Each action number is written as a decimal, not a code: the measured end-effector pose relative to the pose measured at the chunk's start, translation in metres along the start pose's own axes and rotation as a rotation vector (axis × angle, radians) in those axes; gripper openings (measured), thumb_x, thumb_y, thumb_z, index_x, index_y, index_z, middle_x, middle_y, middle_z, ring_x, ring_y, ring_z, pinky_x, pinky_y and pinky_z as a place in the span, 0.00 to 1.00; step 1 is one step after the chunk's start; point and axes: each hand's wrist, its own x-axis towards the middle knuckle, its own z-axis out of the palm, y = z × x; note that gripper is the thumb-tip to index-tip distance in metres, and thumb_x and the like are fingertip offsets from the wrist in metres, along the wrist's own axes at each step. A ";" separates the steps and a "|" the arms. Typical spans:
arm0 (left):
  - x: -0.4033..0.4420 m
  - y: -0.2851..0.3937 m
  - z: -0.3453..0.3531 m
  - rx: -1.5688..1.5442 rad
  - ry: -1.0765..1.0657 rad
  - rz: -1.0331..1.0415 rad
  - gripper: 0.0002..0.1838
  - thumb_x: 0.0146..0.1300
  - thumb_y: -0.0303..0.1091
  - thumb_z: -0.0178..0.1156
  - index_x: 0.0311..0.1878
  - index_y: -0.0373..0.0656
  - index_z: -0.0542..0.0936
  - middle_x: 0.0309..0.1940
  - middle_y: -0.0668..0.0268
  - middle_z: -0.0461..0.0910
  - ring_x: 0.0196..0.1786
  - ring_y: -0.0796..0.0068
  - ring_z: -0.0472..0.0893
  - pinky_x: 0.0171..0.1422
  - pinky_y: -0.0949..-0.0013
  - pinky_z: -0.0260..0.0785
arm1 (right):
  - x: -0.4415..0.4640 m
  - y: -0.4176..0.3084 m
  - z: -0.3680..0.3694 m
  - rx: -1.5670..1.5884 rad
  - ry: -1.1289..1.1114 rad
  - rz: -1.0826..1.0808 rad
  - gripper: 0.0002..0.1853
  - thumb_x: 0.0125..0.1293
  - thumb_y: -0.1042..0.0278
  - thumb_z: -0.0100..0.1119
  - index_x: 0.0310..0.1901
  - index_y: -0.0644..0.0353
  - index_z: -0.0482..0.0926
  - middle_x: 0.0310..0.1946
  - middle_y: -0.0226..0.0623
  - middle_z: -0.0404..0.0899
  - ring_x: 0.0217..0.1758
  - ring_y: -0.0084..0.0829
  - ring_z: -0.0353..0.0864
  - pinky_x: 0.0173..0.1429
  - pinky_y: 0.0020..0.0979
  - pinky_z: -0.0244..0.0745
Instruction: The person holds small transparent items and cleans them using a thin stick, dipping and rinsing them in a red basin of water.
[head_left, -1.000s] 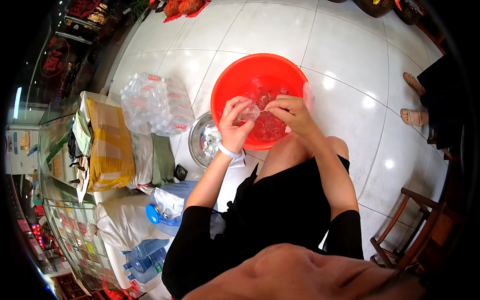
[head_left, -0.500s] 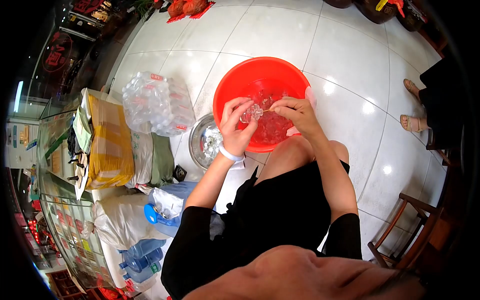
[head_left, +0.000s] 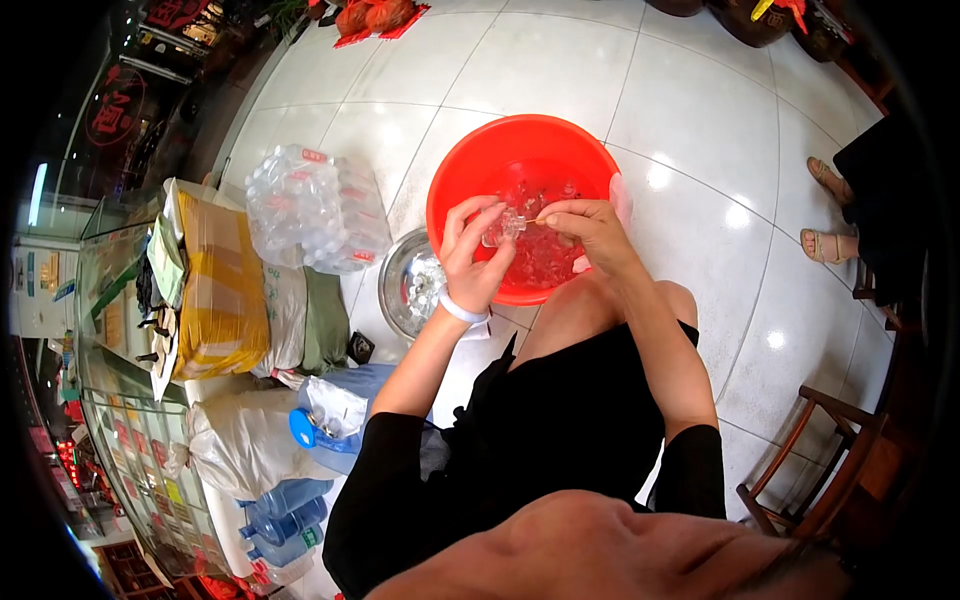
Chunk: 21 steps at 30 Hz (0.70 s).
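Clear pieces (head_left: 424, 288) already fill part of the bowl (head_left: 390, 300), beside the tub's (head_left: 468, 150) left edge. Over the tub, the left hand (head_left: 468, 265) grips a cup (head_left: 505, 229); the right hand (head_left: 598, 230) pinches a stick (head_left: 531, 222) at it. More pieces (head_left: 540, 262) remain below.

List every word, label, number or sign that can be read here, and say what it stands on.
"酒", probably: round red sign, upper left.
Too blurred: upper red sign; green print on white sack.
Too small: red labels on bottle pack; green label on blue jug.
No numbers legible.
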 end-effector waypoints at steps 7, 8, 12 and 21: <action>-0.005 -0.007 0.001 -0.046 0.036 -0.034 0.21 0.40 0.13 0.58 0.42 0.33 0.74 0.44 0.55 0.70 0.47 0.64 0.73 0.51 0.68 0.67 | -0.001 0.002 0.004 -0.035 -0.001 -0.015 0.07 0.53 0.73 0.55 0.32 0.66 0.80 0.25 0.31 0.78 0.27 0.18 0.70 0.32 0.20 0.64; -0.005 -0.008 0.000 -0.086 0.028 -0.049 0.21 0.39 0.13 0.58 0.43 0.33 0.74 0.44 0.55 0.70 0.47 0.64 0.73 0.52 0.68 0.67 | -0.001 0.000 0.004 -0.127 -0.025 -0.097 0.07 0.53 0.73 0.55 0.31 0.66 0.80 0.26 0.31 0.78 0.28 0.19 0.70 0.32 0.21 0.65; -0.008 -0.006 0.001 -0.304 0.029 -0.191 0.21 0.42 0.14 0.57 0.45 0.34 0.74 0.45 0.59 0.71 0.47 0.67 0.73 0.50 0.70 0.68 | 0.001 0.001 -0.003 -0.344 -0.113 -0.301 0.06 0.54 0.74 0.54 0.31 0.65 0.79 0.25 0.32 0.77 0.29 0.20 0.71 0.33 0.23 0.66; -0.010 -0.013 -0.013 -0.760 -0.047 -0.656 0.26 0.43 0.09 0.56 0.50 0.31 0.70 0.47 0.57 0.73 0.46 0.70 0.76 0.51 0.69 0.69 | 0.002 0.005 0.001 -0.477 -0.112 -0.410 0.05 0.53 0.76 0.55 0.31 0.63 0.79 0.21 0.33 0.72 0.25 0.23 0.71 0.29 0.23 0.64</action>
